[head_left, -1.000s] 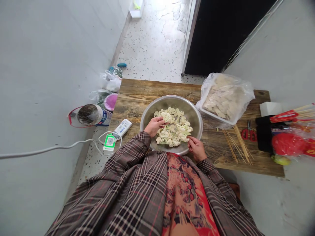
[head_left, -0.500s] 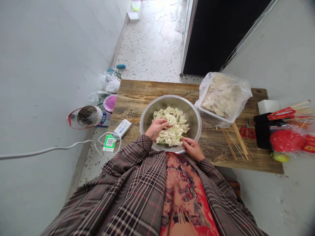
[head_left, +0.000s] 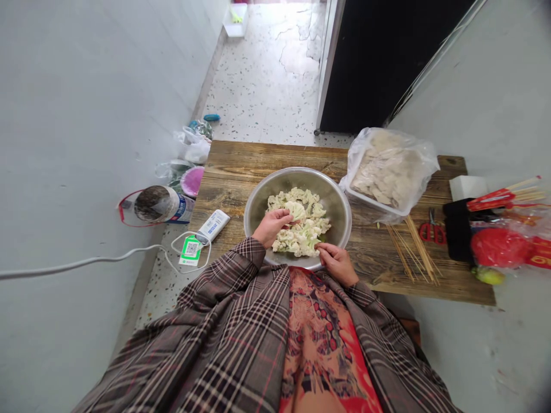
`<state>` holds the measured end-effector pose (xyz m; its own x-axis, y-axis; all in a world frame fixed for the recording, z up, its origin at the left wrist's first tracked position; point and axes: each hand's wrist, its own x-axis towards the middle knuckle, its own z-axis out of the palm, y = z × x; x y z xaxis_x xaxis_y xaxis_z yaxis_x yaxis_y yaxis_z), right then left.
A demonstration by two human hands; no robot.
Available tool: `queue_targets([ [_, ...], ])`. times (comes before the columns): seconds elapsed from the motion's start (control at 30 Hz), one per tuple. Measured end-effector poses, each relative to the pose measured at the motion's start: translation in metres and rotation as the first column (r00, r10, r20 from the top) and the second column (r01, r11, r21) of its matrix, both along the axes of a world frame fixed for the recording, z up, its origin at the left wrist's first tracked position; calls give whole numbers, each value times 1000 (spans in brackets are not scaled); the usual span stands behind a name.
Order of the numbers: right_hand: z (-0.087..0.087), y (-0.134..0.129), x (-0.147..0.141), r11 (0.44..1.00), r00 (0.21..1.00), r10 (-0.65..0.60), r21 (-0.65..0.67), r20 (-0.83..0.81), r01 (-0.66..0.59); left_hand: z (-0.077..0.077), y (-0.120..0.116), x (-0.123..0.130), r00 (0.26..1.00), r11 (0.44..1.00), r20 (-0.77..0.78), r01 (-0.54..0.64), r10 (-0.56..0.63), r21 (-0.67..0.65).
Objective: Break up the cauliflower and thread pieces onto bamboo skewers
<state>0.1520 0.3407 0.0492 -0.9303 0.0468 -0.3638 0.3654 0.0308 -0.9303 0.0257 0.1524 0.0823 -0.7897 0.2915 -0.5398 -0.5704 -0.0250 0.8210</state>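
Wooden table (head_left: 230,189) carries one steel bowl (head_left: 338,203), cauliflower (head_left: 301,244) heaped inside, too jumbled to count. Left hand (head_left: 270,226) pinches one floret (head_left: 295,210) over the heap; right hand (head_left: 338,264), apart from it, reaches in from the near side, its hold unclear. Tabletop stretches leftward to its edge; rightward sit one bagged tub (head_left: 390,169), one pair of scissors (head_left: 432,227) and several sticks (head_left: 422,250).

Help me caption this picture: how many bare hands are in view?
2: the left hand holds a pale cauliflower floret over the round silver metal bowl; the right hand is over its near right rim. None appears hidden.
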Motion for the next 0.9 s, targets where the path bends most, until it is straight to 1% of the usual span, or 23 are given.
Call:
queue_targets([
  [0.17, 0, 1, 0, 1000, 1000, 5, 4, -9, -5, 0, 0, 1, 1000, 1000, -14, -20, 20, -9],
  [0.3, -2, 1, 0, 1000, 1000, -3, 1, 2, 3, -2, 1, 0, 1000, 1000, -25, -5, 5, -15],
  [0.37, -3, 0, 1, 1000, 1000, 5, -9, 12, -5, -5, -2, -2, 999, 1000, -27, -19, 18, -18],
  [0.47, -6, 1, 6, 999, 999, 12, -30, 34, -11, -17, -11, -9, 995, 994, -46, -90, 87, -62],
  [0.53, -8, 5, 10, 998, 996, -53, -42, 72, 56, -27, -19, -12, 991, 984, -65, -128, 120, -122],
  [0.6, -10, 12, 13, 979, 976, -182, -68, 122, 191, -38, -26, -12, 991, 973, -74, -127, 115, -191],
  [0.67, -11, 19, 14, 934, 935, -311, -126, 170, 334, -49, -28, -8, 996, 969, -77, -64, 47, -240],
  [0.7, -10, 23, 14, 905, 913, -360, -164, 191, 391, -55, -28, -4, 997, 968, -77, -8, -12, -250],
  [0.77, -9, 29, 11, 851, 879, -418, -241, 229, 468, -66, -24, 4, 983, 954, -78, 142, -168, -263],
  [0.8, -9, 31, 9, 830, 868, -430, -271, 247, 488, -71, -21, 9, 964, 935, -83, 222, -254, -278],
  [0.83, -9, 31, 7, 815, 862, -433, -294, 263, 499, -75, -17, 13, 937, 903, -82, 300, -339, -309],
  [0.9, -9, 29, 4, 805, 864, -418, -327, 281, 495, -82, -11, 20, 869, 818, -80, 425, -489, -388],
])
